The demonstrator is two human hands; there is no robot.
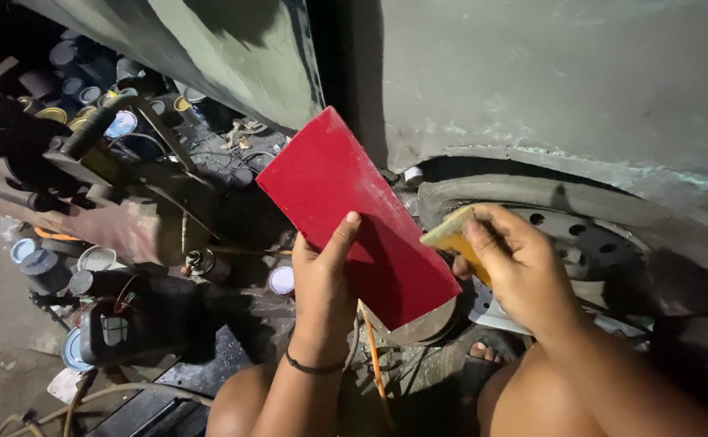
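- Head view: my left hand (322,283) is closed on the red board (358,218), thumb pressed flat on its face, fingers hidden behind, gripping low on the near long edge.
- My right hand (516,271) pinches a yellow spreader (453,236), thumb on top, its edge meeting the board's right side.
- Board is held up tilted in front of my knees, between me and the car wheel (580,235).
- Board looks thin, rigid, light, with a smooth face, probably slippery; I'd say hold it by an edge with the thumb on top. Spreader looks small, light, maybe a bit flexible.
- Grey car body panel (532,73) just above the wheel, patchy surface.
- Left, on the floor (6,356): many round tins (87,105), mostly lidded, contents unseen; one open can (95,259), can't tell what's inside.
- Dark machine (127,324) beside hose (111,392).
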